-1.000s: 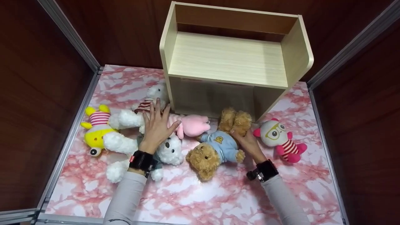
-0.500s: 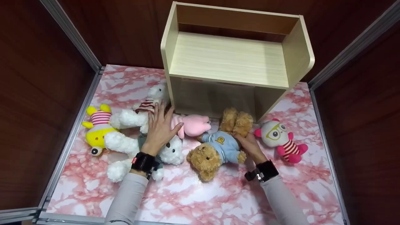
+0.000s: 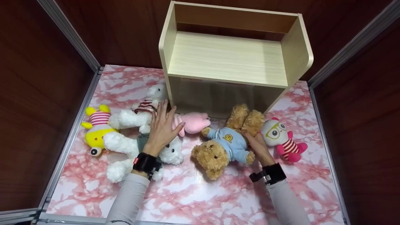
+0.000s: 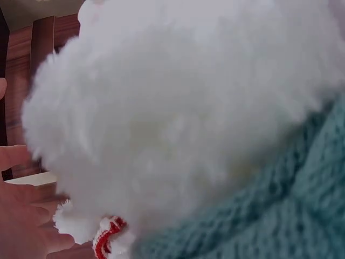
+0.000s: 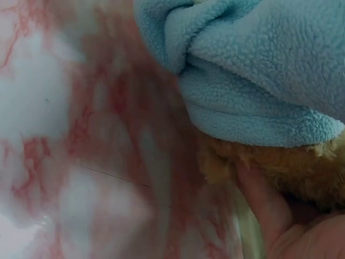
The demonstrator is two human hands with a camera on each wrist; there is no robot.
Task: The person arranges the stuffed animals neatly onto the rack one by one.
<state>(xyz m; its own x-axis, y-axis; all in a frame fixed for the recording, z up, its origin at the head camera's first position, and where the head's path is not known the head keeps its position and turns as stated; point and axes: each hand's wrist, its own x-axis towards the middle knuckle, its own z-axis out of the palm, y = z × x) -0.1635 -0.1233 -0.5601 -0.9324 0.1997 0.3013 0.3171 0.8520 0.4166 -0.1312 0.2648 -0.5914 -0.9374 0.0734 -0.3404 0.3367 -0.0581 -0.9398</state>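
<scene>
A brown teddy bear (image 3: 231, 140) in a light blue top lies on its back, legs toward the shelf unit. My right hand (image 3: 257, 145) grips it at the hip, just below the top's hem; in the right wrist view the thumb (image 5: 264, 202) presses into the brown fur. My left hand (image 3: 162, 129) lies with fingers spread between the plush toys. Under and beside it are a white plush dog (image 3: 171, 153) in a teal knit, a pink plush toy (image 3: 195, 122) and a white plush (image 3: 147, 104) in a red-striped top. White fur and teal knit fill the left wrist view.
A pale wooden shelf unit (image 3: 228, 59) stands behind the toys. At the far left lies a yellow plush toy (image 3: 95, 137) with a pink-striped top. A panda plush (image 3: 281, 140) with yellow glasses lies right of my right hand. Dark wooden walls enclose the pink marbled surface (image 3: 200, 200).
My right hand has shifted the teddy bear to the right, closer to the panda plush. My left hand has slid slightly right; the other toys look unmoved.
</scene>
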